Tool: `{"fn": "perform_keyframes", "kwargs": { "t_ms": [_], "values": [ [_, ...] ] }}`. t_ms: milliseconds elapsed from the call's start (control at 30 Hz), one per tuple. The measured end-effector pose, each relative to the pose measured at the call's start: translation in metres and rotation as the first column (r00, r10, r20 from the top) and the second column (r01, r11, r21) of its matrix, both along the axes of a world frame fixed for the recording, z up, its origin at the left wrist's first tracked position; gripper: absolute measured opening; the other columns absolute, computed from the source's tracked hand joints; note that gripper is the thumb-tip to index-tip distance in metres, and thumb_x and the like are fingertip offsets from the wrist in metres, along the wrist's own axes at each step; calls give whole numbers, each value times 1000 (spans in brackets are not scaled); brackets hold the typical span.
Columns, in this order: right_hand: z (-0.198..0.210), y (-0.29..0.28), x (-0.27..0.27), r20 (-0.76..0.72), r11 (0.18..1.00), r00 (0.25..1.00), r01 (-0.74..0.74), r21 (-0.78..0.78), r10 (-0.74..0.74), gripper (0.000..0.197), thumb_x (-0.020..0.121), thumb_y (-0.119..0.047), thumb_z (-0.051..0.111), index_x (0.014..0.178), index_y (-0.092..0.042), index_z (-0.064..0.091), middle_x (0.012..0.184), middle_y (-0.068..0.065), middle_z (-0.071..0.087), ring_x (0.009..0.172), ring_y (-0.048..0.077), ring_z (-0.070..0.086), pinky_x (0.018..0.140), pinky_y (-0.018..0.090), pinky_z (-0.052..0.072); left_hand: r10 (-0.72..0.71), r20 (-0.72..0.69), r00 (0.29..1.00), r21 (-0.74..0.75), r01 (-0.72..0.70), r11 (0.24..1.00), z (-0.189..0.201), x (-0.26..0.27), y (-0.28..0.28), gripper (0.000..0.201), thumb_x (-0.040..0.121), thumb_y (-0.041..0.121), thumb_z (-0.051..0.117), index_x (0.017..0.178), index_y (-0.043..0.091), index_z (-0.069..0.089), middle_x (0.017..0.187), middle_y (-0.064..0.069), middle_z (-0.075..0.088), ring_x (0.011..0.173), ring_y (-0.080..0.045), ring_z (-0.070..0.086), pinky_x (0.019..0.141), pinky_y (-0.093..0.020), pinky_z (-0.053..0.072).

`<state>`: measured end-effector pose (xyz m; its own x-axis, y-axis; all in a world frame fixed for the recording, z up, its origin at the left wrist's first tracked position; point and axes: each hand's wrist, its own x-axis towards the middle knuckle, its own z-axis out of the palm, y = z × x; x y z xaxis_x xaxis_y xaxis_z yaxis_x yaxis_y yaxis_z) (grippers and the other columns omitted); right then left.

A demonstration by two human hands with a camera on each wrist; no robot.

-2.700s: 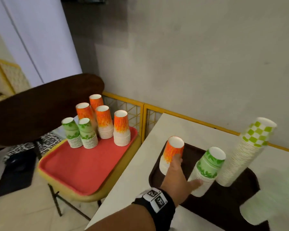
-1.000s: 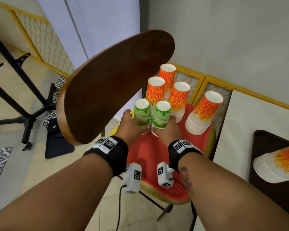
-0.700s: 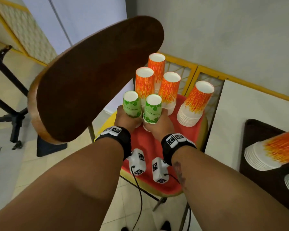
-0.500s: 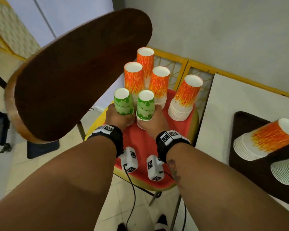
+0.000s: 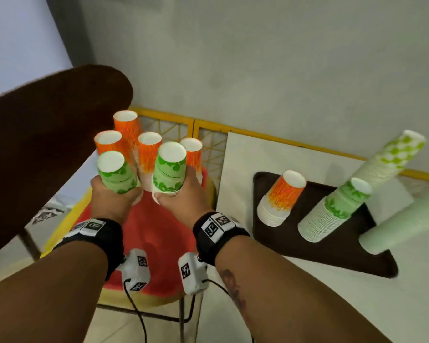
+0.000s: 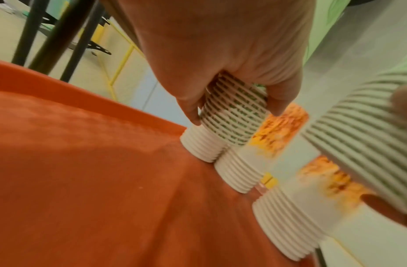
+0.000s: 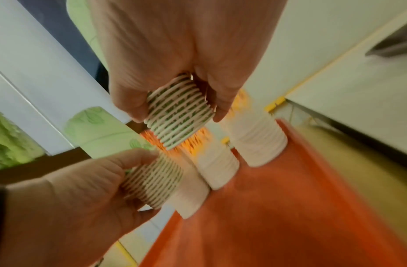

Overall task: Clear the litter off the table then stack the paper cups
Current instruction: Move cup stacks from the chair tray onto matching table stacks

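Both hands are up off the red tray (image 5: pixel 144 233), each with a short stack of green cups. The left hand (image 5: pixel 110 203) has its fingers (image 6: pixel 280 101) wrapped around the ribbed rims of the left green stack (image 5: pixel 115 173); the right hand (image 5: pixel 183 196) grips the right green stack (image 5: pixel 170 167) the same way, thumb one side, fingers (image 7: pixel 220 106) the other. Both stacks are mouth-down, white bases up, long axes near upright and leaning slightly away from the body. In the wrist views both bottom rims hang clear above the tray.

The stacks sit side by side, just apart. Judging by the task, one goes over the other, so one open mouth must line up above the other's base.

Behind them four orange cup stacks (image 5: pixel 148 154) stand on the tray. Farther right, on the white counter (image 5: pixel 295 293), a dark tray (image 5: pixel 332 256) holds more stacks, which the right hand is nearer to.
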<state>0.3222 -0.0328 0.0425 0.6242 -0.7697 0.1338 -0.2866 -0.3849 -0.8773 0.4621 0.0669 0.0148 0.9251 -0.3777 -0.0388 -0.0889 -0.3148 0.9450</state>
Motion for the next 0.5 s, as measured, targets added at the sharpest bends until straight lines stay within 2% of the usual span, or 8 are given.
{"fn": "perform_keyframes", "kwargs": {
  "t_ms": [33, 67, 100, 167, 267, 333, 400, 500],
  "values": [
    [12, -5, -11, 35, 1000, 999, 14, -18, -13, 69, 68, -32, 84, 125, -21, 45, 113, -10, 63, 101, -1, 58, 97, 12, 44, -13, 12, 1000, -15, 13, 1000, 8, -9, -5, 77, 78, 16, 83, 138, 5, 35, 131, -18, 57, 121, -33, 55, 90, -35, 39],
    [25, -10, -24, 61, 999, 998, 33, -25, -31, 71, 66, -33, 84, 124, -24, 44, 112, -11, 63, 102, 3, 61, 97, 25, 50, -22, 30, 999, -33, 23, 999, 14, -17, -12, 77, 78, 16, 83, 138, 5, 36, 131, -17, 57, 121, -33, 55, 90, -34, 39],
    [37, -17, -38, 87, 998, 995, 50, -35, -46, 72, 66, -32, 85, 124, -25, 43, 113, -11, 62, 103, 7, 62, 93, 28, 51, -30, 54, 998, -48, 32, 998, 22, -28, -19, 78, 77, 16, 84, 138, 6, 37, 131, -16, 58, 122, -32, 56, 91, -34, 40],
    [60, -33, -68, 124, 995, 989, 82, -64, -74, 72, 70, -27, 85, 127, -18, 42, 117, -5, 63, 105, 11, 63, 87, 25, 49, -41, 103, 994, -61, 47, 997, 34, -48, -34, 79, 74, 19, 86, 137, 8, 40, 130, -14, 59, 122, -31, 57, 94, -34, 41],
    [95, -59, -121, 193, 979, 974, 143, -143, -114, 70, 72, -24, 84, 128, -14, 42, 119, 1, 65, 107, 16, 65, 86, 25, 50, -62, 147, 987, -105, 78, 991, 54, -84, -63, 81, 69, 24, 88, 134, 4, 43, 127, -14, 61, 118, -29, 58, 98, -38, 45],
    [115, -77, -159, 225, 966, 963, 187, -180, -145, 71, 73, -26, 84, 129, -16, 43, 119, -1, 65, 105, 15, 65, 84, 24, 51, -84, 165, 983, -139, 108, 984, 71, -114, -88, 77, 72, 21, 87, 132, 4, 43, 126, -12, 60, 114, -23, 58, 95, -33, 44],
    [130, -98, -198, 230, 949, 957, 225, -221, -174, 70, 74, -28, 83, 131, -17, 43, 116, -5, 64, 102, 11, 63, 80, 19, 49, -102, 181, 978, -178, 135, 975, 88, -148, -114, 73, 73, 22, 86, 129, 4, 44, 123, -12, 61, 111, -23, 59, 90, -28, 42],
    [144, -128, -256, 234, 909, 943, 300, -289, -237, 69, 75, -31, 81, 132, -17, 44, 112, -7, 63, 99, 10, 61, 80, 20, 46, -145, 179, 973, -261, 189, 947, 112, -202, -156, 70, 74, 23, 86, 128, 5, 45, 112, -3, 59, 101, -18, 58, 84, -25, 42]
  ]
}}
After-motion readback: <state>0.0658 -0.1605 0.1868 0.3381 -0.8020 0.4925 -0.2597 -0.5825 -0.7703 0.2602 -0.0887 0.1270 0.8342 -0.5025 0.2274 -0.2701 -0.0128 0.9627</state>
